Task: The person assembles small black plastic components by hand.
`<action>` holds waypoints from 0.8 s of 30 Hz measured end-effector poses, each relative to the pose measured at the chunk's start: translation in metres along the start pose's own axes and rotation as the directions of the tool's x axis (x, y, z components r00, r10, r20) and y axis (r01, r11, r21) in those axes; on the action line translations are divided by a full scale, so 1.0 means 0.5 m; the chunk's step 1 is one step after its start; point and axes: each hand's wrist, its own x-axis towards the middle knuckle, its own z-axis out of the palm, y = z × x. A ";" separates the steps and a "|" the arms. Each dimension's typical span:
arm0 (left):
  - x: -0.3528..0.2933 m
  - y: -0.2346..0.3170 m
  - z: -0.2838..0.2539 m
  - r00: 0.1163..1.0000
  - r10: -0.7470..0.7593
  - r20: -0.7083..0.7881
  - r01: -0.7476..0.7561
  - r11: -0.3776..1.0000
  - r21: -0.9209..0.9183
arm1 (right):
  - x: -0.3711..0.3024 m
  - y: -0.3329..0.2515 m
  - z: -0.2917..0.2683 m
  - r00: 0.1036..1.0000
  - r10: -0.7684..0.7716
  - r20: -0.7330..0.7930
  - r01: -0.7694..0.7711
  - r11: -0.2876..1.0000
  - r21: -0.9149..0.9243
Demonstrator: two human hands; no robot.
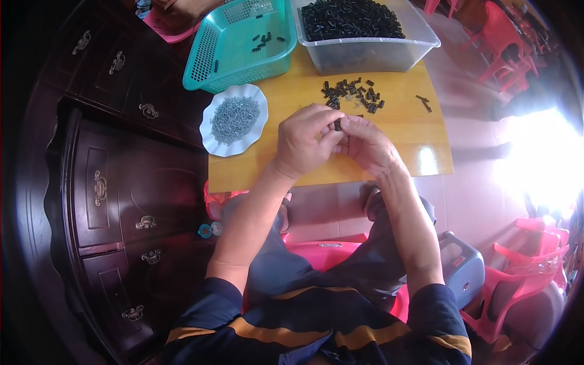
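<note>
Over the near part of the yellow table, my left hand (307,139) and my right hand (370,145) meet fingertip to fingertip. Both are closed on one small black cylindrical piece (338,125), pinched between thumbs and forefingers. Just beyond them lies a loose pile of similar black pieces (368,98). To the left of my left hand, a white wavy-edged plate (210,135) holds many small silvery metal parts (235,120), too small to tell the kind. Whether a metal part is also in my fingers is hidden.
At the far left of the table (286,173) stands a green plastic basket (243,77) with several black pieces inside. Beside it, a clear plastic bin (371,56) is heaped with black pieces. Dark wooden drawers (164,182) line the left; pink plastic chairs (517,267) stand right.
</note>
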 end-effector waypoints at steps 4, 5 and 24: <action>0.002 0.000 0.001 1.000 0.000 -0.007 0.000 1.000 -0.008 | 0.000 0.002 0.002 1.000 -0.009 0.000 0.009 1.000 0.013; 0.003 0.000 0.001 1.000 -0.005 -0.014 0.005 1.000 -0.015 | -0.001 0.001 0.005 1.000 -0.012 -0.017 0.012 1.000 0.019; 0.000 0.005 -0.008 0.994 -0.074 0.077 0.074 0.997 -0.005 | -0.003 -0.010 0.020 0.991 0.006 -0.131 -0.014 0.998 -0.062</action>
